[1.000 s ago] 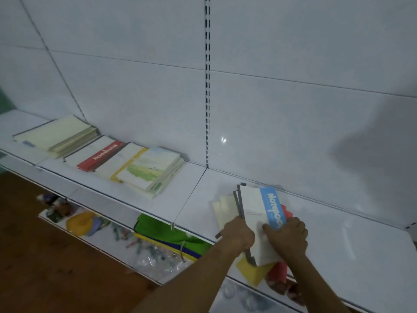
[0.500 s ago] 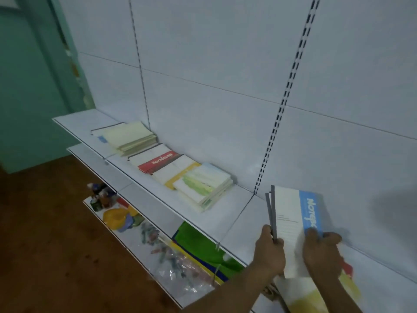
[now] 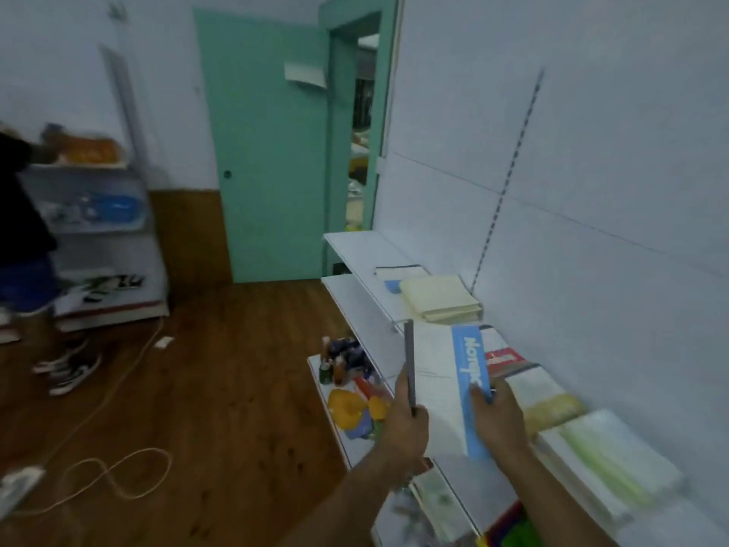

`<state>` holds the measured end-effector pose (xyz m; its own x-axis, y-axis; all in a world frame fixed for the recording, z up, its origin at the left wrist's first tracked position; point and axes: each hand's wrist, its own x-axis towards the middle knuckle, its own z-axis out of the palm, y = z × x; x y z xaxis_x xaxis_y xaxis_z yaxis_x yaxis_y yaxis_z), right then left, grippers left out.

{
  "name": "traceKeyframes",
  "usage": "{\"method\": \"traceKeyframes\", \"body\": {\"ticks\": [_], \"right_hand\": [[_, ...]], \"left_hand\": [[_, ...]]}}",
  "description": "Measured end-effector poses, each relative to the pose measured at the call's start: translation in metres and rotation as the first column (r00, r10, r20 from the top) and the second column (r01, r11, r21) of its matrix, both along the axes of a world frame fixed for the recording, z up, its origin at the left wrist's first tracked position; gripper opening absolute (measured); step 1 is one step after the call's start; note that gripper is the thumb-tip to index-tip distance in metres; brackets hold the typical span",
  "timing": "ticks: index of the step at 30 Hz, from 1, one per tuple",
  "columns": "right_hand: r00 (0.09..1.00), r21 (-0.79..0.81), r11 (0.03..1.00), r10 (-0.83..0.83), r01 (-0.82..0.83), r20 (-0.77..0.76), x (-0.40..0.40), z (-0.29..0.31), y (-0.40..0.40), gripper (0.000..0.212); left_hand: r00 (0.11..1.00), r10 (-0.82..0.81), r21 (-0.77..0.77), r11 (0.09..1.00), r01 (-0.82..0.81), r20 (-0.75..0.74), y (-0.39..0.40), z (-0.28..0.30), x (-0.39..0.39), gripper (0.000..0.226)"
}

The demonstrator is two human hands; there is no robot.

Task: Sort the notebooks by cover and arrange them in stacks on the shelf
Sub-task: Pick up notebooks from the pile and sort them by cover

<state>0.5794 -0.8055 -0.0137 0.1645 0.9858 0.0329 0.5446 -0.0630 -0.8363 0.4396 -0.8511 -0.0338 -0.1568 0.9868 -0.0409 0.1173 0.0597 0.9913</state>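
Observation:
Both hands hold a white notebook with a blue band (image 3: 442,384) above the white shelf (image 3: 355,250). My left hand (image 3: 406,424) grips its dark spine edge and my right hand (image 3: 499,420) grips the blue band side. On the shelf beyond lie a cream stack (image 3: 442,298), a white notebook with a blue mark (image 3: 394,274), a red-banded notebook (image 3: 503,359), a yellow-edged one (image 3: 548,400) and a green landscape-cover stack (image 3: 607,463). More notebooks show under my left forearm, blurred.
A lower shelf holds small bottles (image 3: 343,357) and yellow and blue items (image 3: 351,408). A teal door (image 3: 272,152) stands ahead. Another person (image 3: 23,238) stands at a far shelving unit at left. A cable (image 3: 118,467) lies on the wooden floor.
My view has swung left along the shelf, bringing the door and room into sight. Both hands have carried the blue-banded notebook leftward, now over the sorted stacks.

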Motion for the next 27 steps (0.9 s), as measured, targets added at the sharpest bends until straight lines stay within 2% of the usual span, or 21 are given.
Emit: {"method": "traceKeyframes", "body": {"ticks": [3, 9, 12, 14, 19, 23, 27], "right_hand": [[0.990, 0.004, 0.990, 0.138, -0.137, -0.035, -0.085, -0.004, 0.026, 0.023], [0.951, -0.025, 0.951, 0.305, -0.307, -0.051, -0.208, -0.009, 0.062, 0.021], [0.921, -0.044, 0.921, 0.386, -0.388, -0.055, -0.251, -0.011, 0.091, 0.021], [0.902, -0.052, 0.902, 0.424, -0.429, -0.084, -0.278, -0.013, 0.115, 0.017], [0.855, -0.071, 0.855, 0.503, -0.514, -0.125, -0.340, -0.013, 0.183, 0.027], [0.829, -0.018, 0.834, 0.545, -0.551, -0.126, -0.386, -0.001, 0.240, 0.020], [0.785, -0.049, 0.788, 0.602, -0.614, -0.148, -0.431, -0.001, 0.282, 0.019]], "left_hand": [[0.997, 0.075, -0.037, 0.997, -0.074, 0.029, 0.003, 0.007, -0.079, 0.068], [0.954, 0.299, -0.055, 0.952, -0.301, -0.033, 0.024, 0.009, -0.191, 0.065], [0.919, 0.394, -0.103, 0.914, -0.392, 0.000, 0.045, 0.007, -0.229, 0.062], [0.896, 0.443, -0.096, 0.892, -0.443, -0.014, 0.064, 0.005, -0.251, 0.058], [0.832, 0.553, -0.091, 0.828, -0.554, -0.034, 0.124, 0.008, -0.303, 0.050], [0.785, 0.618, -0.064, 0.783, -0.619, -0.040, 0.174, 0.021, -0.341, 0.048], [0.731, 0.682, -0.054, 0.729, -0.683, -0.032, 0.209, 0.024, -0.378, 0.045]]}}
